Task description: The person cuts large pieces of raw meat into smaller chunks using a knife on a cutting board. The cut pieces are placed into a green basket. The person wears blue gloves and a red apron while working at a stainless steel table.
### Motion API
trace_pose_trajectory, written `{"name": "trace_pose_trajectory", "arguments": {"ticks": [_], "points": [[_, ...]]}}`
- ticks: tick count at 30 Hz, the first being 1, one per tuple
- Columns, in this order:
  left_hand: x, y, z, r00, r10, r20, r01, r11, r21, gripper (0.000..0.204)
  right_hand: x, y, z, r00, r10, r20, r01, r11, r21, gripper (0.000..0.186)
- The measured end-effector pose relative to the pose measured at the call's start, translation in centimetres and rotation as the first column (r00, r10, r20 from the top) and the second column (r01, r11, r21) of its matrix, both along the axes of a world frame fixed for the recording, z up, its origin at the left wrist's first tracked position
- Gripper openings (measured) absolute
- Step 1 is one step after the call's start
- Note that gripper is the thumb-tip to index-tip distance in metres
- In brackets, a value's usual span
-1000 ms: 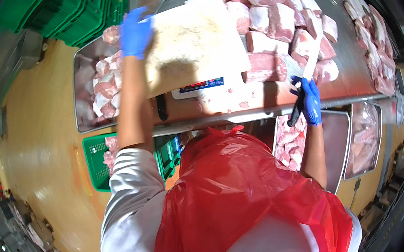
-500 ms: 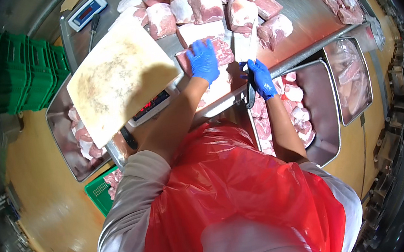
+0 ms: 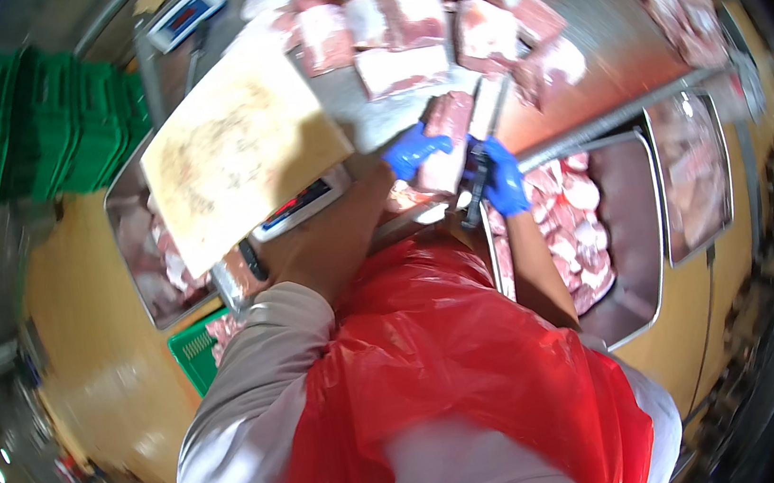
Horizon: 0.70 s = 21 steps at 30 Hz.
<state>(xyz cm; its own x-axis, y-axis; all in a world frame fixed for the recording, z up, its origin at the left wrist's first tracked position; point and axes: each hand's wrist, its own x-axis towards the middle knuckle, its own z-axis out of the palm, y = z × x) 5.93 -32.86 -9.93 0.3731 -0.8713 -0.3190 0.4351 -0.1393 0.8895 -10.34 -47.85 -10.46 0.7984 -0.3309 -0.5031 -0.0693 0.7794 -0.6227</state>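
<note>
head view: left hand (image 3: 413,151) grasping long meat piece (image 3: 448,131) by its left side, on near part of steel table (image 3: 617,43); right hand (image 3: 504,184) clenching knife (image 3: 480,162); meat lying between hands, long axis running outward, roughly parallel to knife.

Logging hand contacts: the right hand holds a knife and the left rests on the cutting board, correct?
No: the left hand is on a piece of meat, not the cutting board; the head view shows it. The right hand holds a knife.
</note>
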Motion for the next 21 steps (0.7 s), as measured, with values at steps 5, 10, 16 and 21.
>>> {"name": "trace_pose_trajectory", "arguments": {"ticks": [5, 10, 16, 21], "points": [[-4.2, 7.3, 1.0, 0.880, 0.164, -0.446, -0.274, 0.942, -0.193, 0.023, -1.7, -0.8, 11.5, 0.905, 0.190, 0.380, -0.152, 0.980, -0.128, 0.027], [-4.4, 12.7, 13.0, 0.831, 0.368, -0.417, -0.550, 0.661, -0.511, 0.040, -1.2, 1.6, 12.1, 0.877, 0.357, 0.322, -0.359, 0.932, -0.054, 0.025], [2.7, 22.7, 11.6, 0.591, 0.681, -0.432, -0.799, 0.418, -0.433, 0.043, 9.9, 13.4, 14.0, 0.687, 0.417, 0.595, -0.561, 0.824, 0.071, 0.023], [1.8, 26.1, 11.5, 0.282, 0.896, -0.343, -0.936, 0.180, -0.301, 0.033, 16.3, 18.5, 18.1, 0.707, 0.509, 0.491, -0.491, 0.853, -0.177, 0.033]]}}
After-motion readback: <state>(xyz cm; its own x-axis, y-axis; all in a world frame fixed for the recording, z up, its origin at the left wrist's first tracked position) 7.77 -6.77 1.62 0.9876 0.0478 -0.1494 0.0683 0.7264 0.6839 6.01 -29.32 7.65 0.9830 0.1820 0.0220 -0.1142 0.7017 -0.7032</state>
